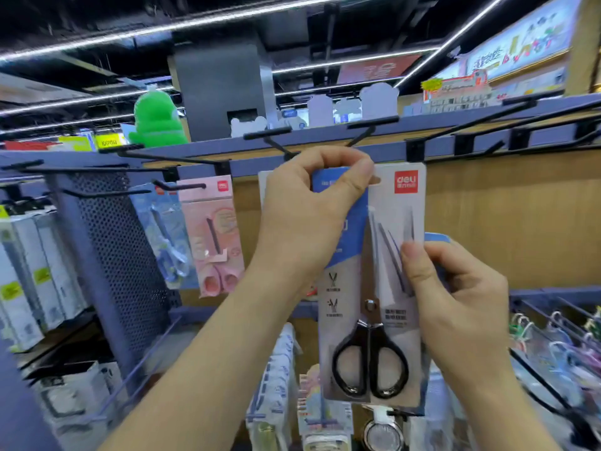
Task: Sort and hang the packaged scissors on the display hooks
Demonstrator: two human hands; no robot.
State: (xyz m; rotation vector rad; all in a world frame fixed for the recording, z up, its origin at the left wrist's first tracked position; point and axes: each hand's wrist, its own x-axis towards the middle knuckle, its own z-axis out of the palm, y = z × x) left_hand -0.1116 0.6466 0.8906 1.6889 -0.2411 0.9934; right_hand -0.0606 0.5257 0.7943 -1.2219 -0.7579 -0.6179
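Your left hand (312, 203) pinches the top edge of the black-handled scissors pack (374, 288), just below the empty black hooks (357, 133). Your right hand (455, 288) grips its right edge. The pink pack (213, 232) hangs left, bare wood panel (504, 216) lies right.

Dark ceiling (227, 24) — bright strip lights (182, 26)

green plush toy (157, 123), perforated panel (120, 242)
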